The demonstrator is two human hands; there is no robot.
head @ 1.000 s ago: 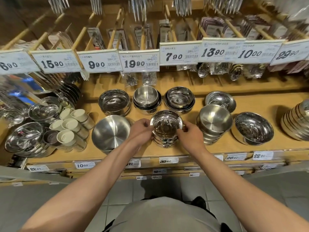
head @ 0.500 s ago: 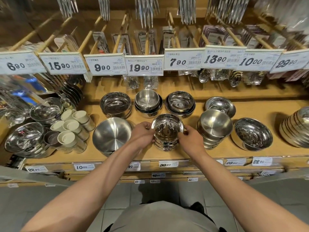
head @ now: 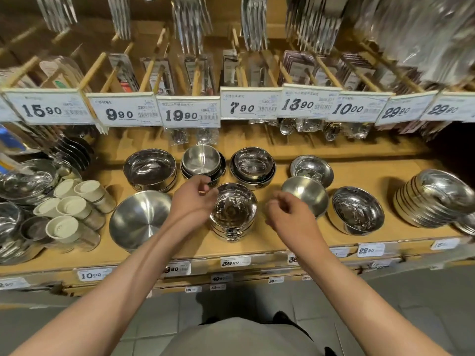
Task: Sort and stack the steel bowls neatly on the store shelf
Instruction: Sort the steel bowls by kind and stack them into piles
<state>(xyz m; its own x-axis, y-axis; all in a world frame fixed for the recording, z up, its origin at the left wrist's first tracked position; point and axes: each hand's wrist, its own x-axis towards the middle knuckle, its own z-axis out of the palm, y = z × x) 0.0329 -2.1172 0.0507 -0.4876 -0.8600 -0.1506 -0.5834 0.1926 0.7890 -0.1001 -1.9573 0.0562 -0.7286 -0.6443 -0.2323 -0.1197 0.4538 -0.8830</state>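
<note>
A small stack of steel bowls (head: 234, 210) stands at the front middle of the wooden shelf (head: 272, 242). My left hand (head: 192, 199) hovers just left of the stack, fingers loosely curled, holding nothing. My right hand (head: 288, 214) hangs to the right of the stack, apart from it, fingers also loosely curled and empty. Behind stand three more bowl stacks: a dark one (head: 150, 169), a matt one (head: 201, 160) and a shiny one (head: 253, 164). A wide matt bowl (head: 140, 222) leans at the front left.
Right of the hands are a tilted matt bowl stack (head: 305, 195), a small bowl (head: 312, 169), a shiny bowl (head: 356, 210) and a leaning pile (head: 434, 199). White-lidded cups (head: 74, 209) and glass-lidded pots lie left. Price tags (head: 187, 115) and packed cutlery hang overhead.
Both hands have let go of the middle bowl stack and drawn apart from it. The camera has moved closer and shifted right.
</note>
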